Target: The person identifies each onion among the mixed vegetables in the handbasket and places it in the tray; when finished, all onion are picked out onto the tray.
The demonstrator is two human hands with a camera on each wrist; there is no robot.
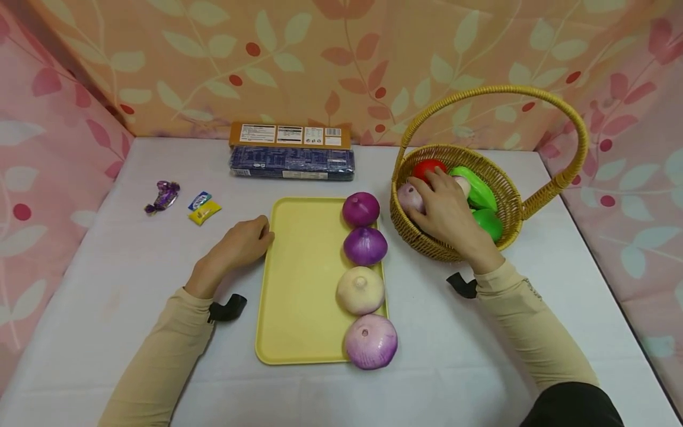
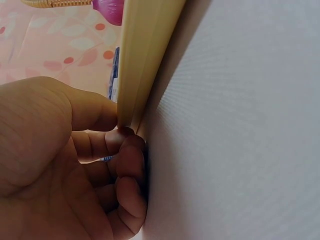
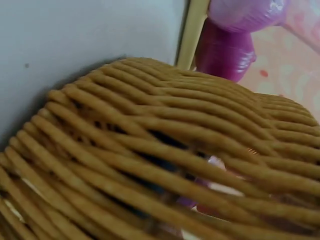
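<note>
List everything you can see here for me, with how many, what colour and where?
onions: four, two purple, one cream, one pale pink, in a row along the tray's right edge
tray: one, yellow, table centre
basket: one, tan wicker, right of the tray
vegetables in basket: green, red and pale pieces, count unclear
boxes: two, orange and dark blue, at the back
sweets: three, purple, blue, yellow, left
left hand: touching the tray's left edge
right hand: inside the basket

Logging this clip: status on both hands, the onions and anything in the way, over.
Left hand steadies yellow tray edge. Right hand in wicker basket, on pale onion. Four onions lined on tray. Nothing blocking.
</note>
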